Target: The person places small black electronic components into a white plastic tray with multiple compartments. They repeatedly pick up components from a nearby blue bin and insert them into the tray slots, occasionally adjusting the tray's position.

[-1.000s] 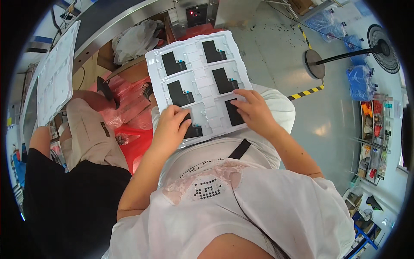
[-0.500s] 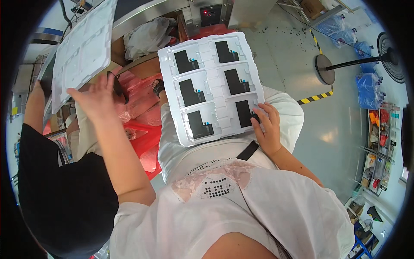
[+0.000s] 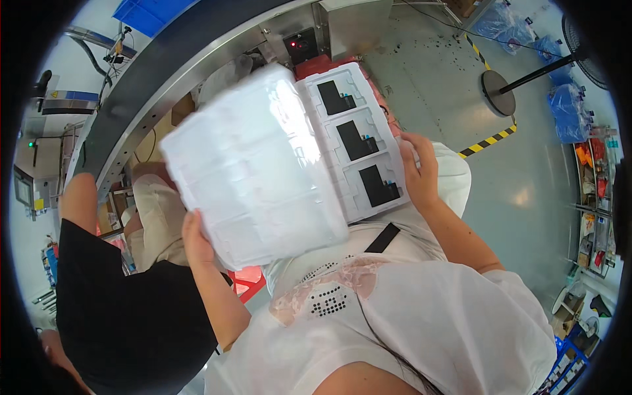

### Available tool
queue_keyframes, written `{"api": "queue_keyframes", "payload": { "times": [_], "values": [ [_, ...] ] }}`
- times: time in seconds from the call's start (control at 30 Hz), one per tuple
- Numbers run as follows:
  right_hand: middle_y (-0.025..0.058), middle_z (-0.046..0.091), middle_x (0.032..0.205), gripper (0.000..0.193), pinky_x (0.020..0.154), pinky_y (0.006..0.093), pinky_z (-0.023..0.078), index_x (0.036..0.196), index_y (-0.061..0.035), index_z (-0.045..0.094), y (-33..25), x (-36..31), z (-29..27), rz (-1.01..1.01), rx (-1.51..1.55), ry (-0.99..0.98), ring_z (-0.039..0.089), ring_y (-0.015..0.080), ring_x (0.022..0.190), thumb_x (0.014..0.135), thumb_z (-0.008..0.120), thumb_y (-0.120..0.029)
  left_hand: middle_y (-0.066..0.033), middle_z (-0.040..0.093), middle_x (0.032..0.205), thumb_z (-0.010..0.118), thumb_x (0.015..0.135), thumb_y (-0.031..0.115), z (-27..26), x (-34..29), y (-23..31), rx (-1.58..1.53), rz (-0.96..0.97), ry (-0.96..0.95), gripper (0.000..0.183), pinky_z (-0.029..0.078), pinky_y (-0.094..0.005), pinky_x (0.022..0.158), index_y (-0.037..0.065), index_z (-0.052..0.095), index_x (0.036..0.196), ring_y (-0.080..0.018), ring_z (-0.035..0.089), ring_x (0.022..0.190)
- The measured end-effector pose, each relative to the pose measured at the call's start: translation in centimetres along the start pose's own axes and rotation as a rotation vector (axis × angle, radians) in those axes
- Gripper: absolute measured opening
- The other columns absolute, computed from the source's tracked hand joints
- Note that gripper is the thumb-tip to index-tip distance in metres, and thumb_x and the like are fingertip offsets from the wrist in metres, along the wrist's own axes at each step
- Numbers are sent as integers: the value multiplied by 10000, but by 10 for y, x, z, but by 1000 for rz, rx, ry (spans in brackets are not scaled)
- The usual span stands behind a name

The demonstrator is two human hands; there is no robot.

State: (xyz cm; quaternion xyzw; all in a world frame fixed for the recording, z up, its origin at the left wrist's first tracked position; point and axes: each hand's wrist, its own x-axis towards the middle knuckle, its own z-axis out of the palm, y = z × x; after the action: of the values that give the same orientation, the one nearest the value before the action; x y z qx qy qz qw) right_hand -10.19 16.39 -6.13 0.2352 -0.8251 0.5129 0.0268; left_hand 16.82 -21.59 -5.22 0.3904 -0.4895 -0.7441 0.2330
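My left hand (image 3: 197,240) grips the near left edge of an empty-looking white moulded plastic tray (image 3: 253,178), slightly blurred and tilted. It overlaps the left part of a second white tray (image 3: 352,204) that rests on my lap. In the lower tray's right column lie several flat black notched pieces with small blue-tipped tabs, among them a far piece (image 3: 334,97), a middle piece (image 3: 355,140) and a near piece (image 3: 378,186). The left column is hidden. My right hand (image 3: 419,172) has its fingers curled at the lower tray's right edge, holding it.
A co-worker in a black top (image 3: 138,309) sits close on my left. Ahead runs a dark conveyor belt (image 3: 171,62) with a metal rail. On the right are a pedestal fan (image 3: 498,92), striped floor tape (image 3: 487,141) and shelves (image 3: 596,204).
The left hand, formerly open and reaching left, now holds the upper tray, brought over from the left across the lap tray. My right hand has moved from the near right piece to the tray's edge.
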Motion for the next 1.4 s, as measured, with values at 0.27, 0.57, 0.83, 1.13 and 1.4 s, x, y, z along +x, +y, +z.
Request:
{"api": "queue_keyframes", "payload": {
  "times": [0.27, 0.57, 0.83, 1.13, 1.4],
  "values": [
    [256, 493, 1218, 607, 872, 436, 450, 1328, 64, 355, 12, 38, 56, 108, -367, -148, 518, 401, 1082, 908, 558, -324, -87, 638, 1035, 570, 932, 284, 101, 19, -41, 586, -314, -211, 360, 499, -321, 770, -34, 572, 1099, -178, 611, 886],
    [313, 437, 1287, 594, 942, 472, 408, 1364, 72, 299, 8, -1, 34, 173, -333, -191, 502, 460, 1108, 912, 524, -241, -116, 606, 1101, 492, 959, 276, 122, -12, -40, 565, -294, -217, 381, 465, -333, 817, -34, 532, 1177, -193, 582, 936],
    [306, 577, 1126, 528, 930, 404, 416, 1335, 42, 394, -22, 8, 5, 489, -320, -367, 556, 426, 1062, 947, 492, -302, -200, 569, 1225, 449, 959, 218, 146, 12, -49, 855, -170, -182, 415, 406, -345, 945, -43, 452, 1282, -281, 532, 1146],
    [250, 620, 1011, 430, 845, 440, 437, 1229, 3, 468, 17, 17, 29, 358, -46, -219, 582, 406, 979, 959, 460, -331, -178, 586, 1120, 461, 963, 222, 136, 5, -76, 629, -16, -76, 379, 415, -323, 892, -64, 492, 1211, -244, 542, 1015],
    [180, 609, 1128, 434, 873, 346, 456, 1267, -4, 486, 31, 28, 23, 349, -163, -289, 586, 262, 1019, 949, 522, -297, -268, 576, 1114, 441, 938, 133, 155, -4, -87, 517, 141, 8, 356, 400, -392, 947, -90, 466, 1213, -373, 551, 1056]
  ]
}}
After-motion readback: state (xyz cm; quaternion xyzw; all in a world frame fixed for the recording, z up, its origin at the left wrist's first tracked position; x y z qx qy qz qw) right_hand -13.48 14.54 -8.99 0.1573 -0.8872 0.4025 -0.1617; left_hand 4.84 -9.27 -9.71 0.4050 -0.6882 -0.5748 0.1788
